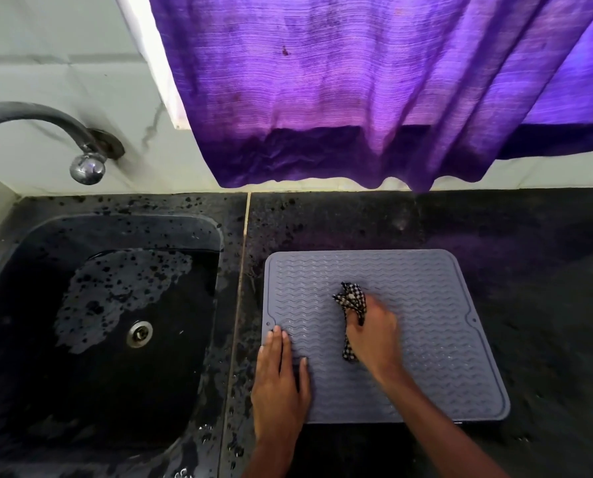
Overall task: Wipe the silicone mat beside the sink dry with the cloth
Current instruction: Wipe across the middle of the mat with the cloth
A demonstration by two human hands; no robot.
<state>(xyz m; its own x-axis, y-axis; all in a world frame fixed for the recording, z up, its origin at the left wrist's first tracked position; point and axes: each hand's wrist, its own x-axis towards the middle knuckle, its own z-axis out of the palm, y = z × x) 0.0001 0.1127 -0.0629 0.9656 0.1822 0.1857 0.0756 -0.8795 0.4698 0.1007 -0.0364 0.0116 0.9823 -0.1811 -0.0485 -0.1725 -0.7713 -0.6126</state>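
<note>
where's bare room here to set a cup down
Free: the counter right of the silicone mat, and the strip between its far edge and the curtain. Crowded: the mat's left and middle, under left hand, right hand and cloth. The gap beside the sink is narrow.

Black speckled stone counter [547, 270], pale seam line [244, 250] running front to back just right of the sink. Dark sink [215, 236] set into the counter at left, wet inside, with a greyish blotchy patch [115, 291] on the basin floor. Round metal drain [139, 334] near that patch's lower edge. Curved metal tap [39, 115] on the wall above the sink, shiny round knob [88, 169] below its base. White tiled wall [46, 46] behind. Purple curtain [357, 91] hangs over the back of the counter, hem darker, lower edge near the wall's foot. Droplets [234, 439] on the counter strip by the sink.
</note>
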